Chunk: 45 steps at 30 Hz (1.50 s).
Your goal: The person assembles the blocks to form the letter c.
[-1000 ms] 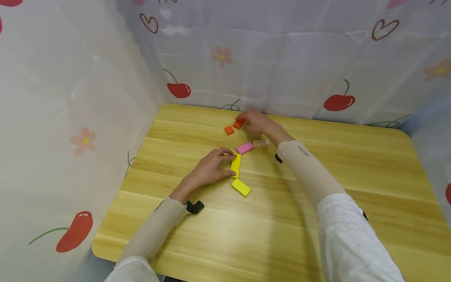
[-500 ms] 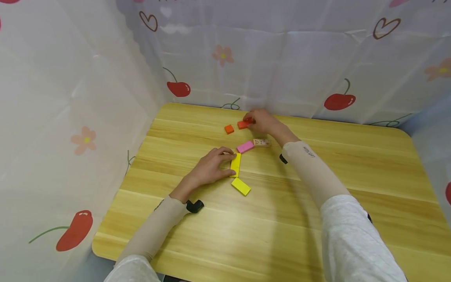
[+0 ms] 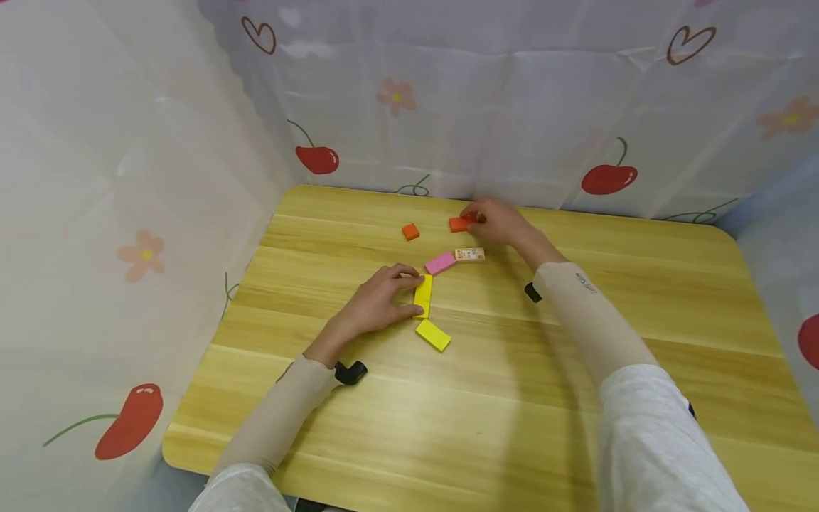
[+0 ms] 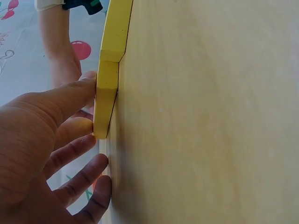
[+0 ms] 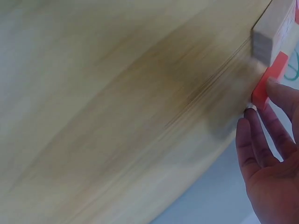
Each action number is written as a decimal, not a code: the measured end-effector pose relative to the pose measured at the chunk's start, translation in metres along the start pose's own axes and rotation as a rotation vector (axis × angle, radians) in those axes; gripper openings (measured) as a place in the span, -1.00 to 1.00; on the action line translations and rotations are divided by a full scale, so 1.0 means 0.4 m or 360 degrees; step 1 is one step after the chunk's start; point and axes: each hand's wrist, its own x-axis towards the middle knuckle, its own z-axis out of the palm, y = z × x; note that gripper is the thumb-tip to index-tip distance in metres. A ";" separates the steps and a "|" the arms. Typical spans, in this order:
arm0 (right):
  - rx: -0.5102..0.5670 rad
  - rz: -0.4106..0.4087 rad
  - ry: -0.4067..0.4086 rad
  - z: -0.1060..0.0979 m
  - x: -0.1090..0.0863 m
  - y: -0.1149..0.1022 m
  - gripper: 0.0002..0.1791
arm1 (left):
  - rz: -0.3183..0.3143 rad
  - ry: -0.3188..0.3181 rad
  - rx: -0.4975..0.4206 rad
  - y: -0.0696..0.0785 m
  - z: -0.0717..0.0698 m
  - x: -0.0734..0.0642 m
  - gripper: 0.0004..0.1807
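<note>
In the head view my left hand (image 3: pixel 377 302) pinches a yellow block (image 3: pixel 424 293) lengthwise, thumb at its near end and a finger at its far end. The left wrist view shows this yellow block (image 4: pixel 106 98) flat on the table with a second one touching its end. That second yellow block (image 3: pixel 434 335) lies slanted on the near side. Farther back, my right hand (image 3: pixel 502 222) grips a red block (image 3: pixel 459 225) by its right end, low at the table. In the right wrist view, thumb and fingers hold this red block (image 5: pixel 270 80).
A pink block (image 3: pixel 440 263) lies beyond the held yellow one, and a light wooden block with printed markings (image 3: pixel 470 254) adjoins its right end. An orange, nearly square block (image 3: pixel 410 232) lies left of the red one. A patterned curtain (image 3: pixel 512 128) hangs along the table's back edge.
My right hand has slid the red block to the right, away from the orange one, and turned it more sideways. My left hand stays on the yellow block.
</note>
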 end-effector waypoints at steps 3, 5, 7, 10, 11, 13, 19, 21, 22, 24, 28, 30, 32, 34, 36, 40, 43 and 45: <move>0.0016 0.0001 0.0042 -0.005 -0.030 0.027 -0.58 | 0.0009 -0.0013 0.0002 0.002 0.002 0.002 -0.30; 0.0030 0.0006 0.0059 -0.008 -0.050 0.045 -0.58 | 0.0012 -0.0010 0.0007 0.003 0.003 0.002 -0.31; 0.0047 0.0016 0.0076 -0.010 -0.068 0.062 -0.57 | 0.0009 -0.0001 0.0010 0.003 0.004 0.001 -0.31; 0.0073 0.0041 0.0102 -0.013 -0.095 0.087 -0.57 | 0.0000 0.0004 0.0008 0.003 0.003 0.002 -0.30; 0.0085 0.0046 0.0112 -0.015 -0.105 0.093 -0.57 | -0.0005 0.0001 0.0007 0.003 0.003 0.002 -0.30; 0.0092 0.0056 0.0125 -0.018 -0.122 0.107 -0.57 | -0.0011 -0.0006 0.0010 0.002 0.004 0.003 -0.29; 0.0104 0.0043 0.0153 -0.025 -0.170 0.127 -0.57 | -0.0002 -0.0013 0.0006 0.002 0.000 0.008 -0.29; 0.0090 0.0033 0.0166 -0.025 -0.186 0.129 -0.57 | 0.0005 -0.0009 0.0003 0.001 -0.002 0.008 -0.29; 0.0080 0.0032 0.0170 -0.025 -0.193 0.129 -0.58 | 0.0006 -0.0007 0.0001 0.002 -0.003 0.008 -0.30; 0.0059 0.0023 0.0176 -0.022 -0.207 0.130 -0.58 | 0.0005 -0.0009 -0.0001 0.002 -0.004 0.008 -0.29; 0.0046 -0.0008 0.0175 -0.014 -0.235 0.128 -0.59 | -0.0007 -0.0017 0.0005 0.000 -0.001 0.007 -0.28; 0.0046 -0.0021 0.0177 -0.008 -0.249 0.129 -0.60 | -0.0007 -0.0021 0.0003 0.001 0.001 0.007 -0.28; 0.0038 -0.0034 0.0181 0.000 -0.260 0.130 -0.60 | -0.0008 -0.0022 0.0002 0.000 0.002 0.005 -0.28; 0.0042 -0.0044 0.0187 0.006 -0.272 0.131 -0.61 | -0.0007 -0.0022 -0.0003 0.000 0.002 0.005 -0.28; 0.0042 -0.0046 0.0197 0.012 -0.283 0.131 -0.61 | -0.0004 -0.0021 -0.0007 0.001 0.002 0.005 -0.28; 0.0077 -0.0054 0.0202 0.019 -0.305 0.125 -0.61 | 0.0005 -0.0007 -0.0008 0.003 0.001 0.005 -0.29; 0.0112 -0.0059 0.0195 0.026 -0.313 0.121 -0.60 | 0.0010 0.0001 -0.0006 0.001 0.000 0.005 -0.30; 0.0140 -0.0063 0.0184 0.033 -0.316 0.117 -0.60 | 0.0007 -0.0001 -0.0003 -0.002 0.000 0.003 -0.30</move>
